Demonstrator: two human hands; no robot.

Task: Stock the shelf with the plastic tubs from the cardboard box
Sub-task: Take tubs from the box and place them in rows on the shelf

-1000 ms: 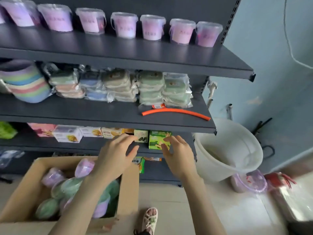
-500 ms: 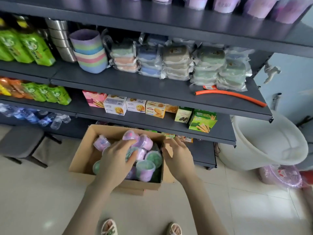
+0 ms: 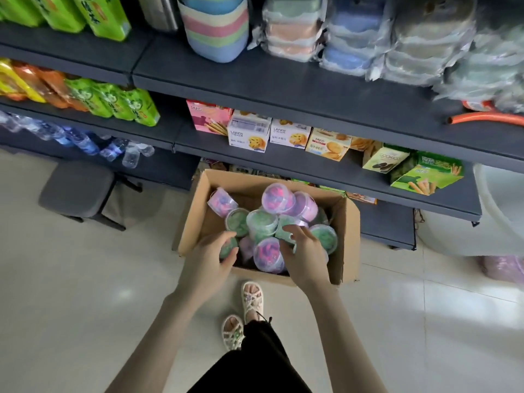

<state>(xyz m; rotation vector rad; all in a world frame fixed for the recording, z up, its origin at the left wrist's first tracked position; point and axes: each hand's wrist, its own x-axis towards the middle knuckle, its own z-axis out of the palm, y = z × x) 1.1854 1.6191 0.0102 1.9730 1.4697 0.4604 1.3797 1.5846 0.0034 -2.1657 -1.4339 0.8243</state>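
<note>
Grey stool (image 3: 76,191) left of cardboard box (image 3: 195,219); shelf (image 3: 326,171) overhangs behind.

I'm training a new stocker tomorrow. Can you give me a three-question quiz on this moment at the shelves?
1. True or false: the cardboard box stands on the floor, not on a shelf.
2. Which lid colours show among the plastic tubs in the box? A) red and yellow B) green and pink-purple C) white only
3. Fill in: the left hand and right hand both reach into the ____.

Key
1. True.
2. B.
3. Box; both sets of fingers are curled among the tubs, and no tub is lifted clear yet.
</note>
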